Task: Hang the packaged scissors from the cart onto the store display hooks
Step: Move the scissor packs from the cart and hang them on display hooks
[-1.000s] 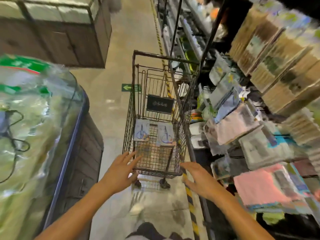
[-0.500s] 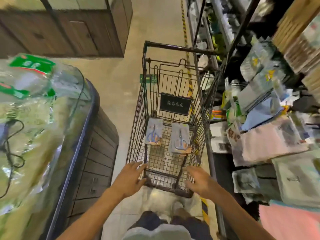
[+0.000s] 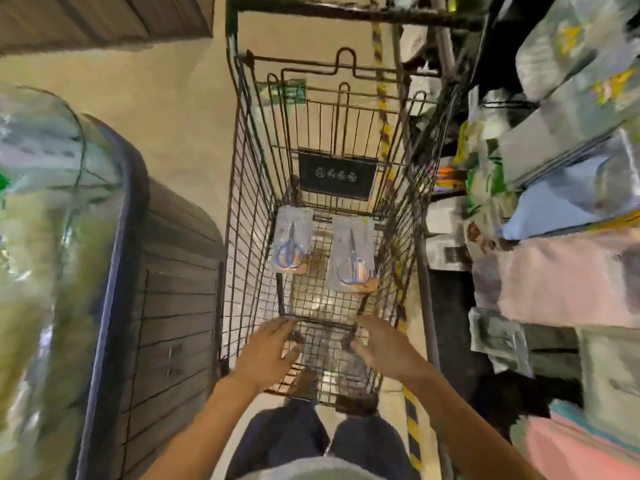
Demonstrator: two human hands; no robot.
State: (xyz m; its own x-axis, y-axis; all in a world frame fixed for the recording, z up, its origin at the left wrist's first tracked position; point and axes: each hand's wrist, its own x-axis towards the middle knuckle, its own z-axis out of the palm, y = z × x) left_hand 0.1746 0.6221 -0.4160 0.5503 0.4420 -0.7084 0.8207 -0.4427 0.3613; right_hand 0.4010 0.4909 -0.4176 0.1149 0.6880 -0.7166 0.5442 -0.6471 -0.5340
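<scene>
Head view: the cart [image 3: 242, 188] fills the frame centre. Two scissor packs are seen flat on its wire floor, left pack [image 3: 291, 244] and right pack [image 3: 353, 255], side by side and apart. Left hand [image 3: 268, 351] and right hand [image 3: 381, 348] are held over the near rim, lower centre, fingers loose, nothing grasped. Hooks can't be made out on the blurred shelves [image 3: 554, 168] at right. Judged: nothing hung yet, both packs left.
</scene>
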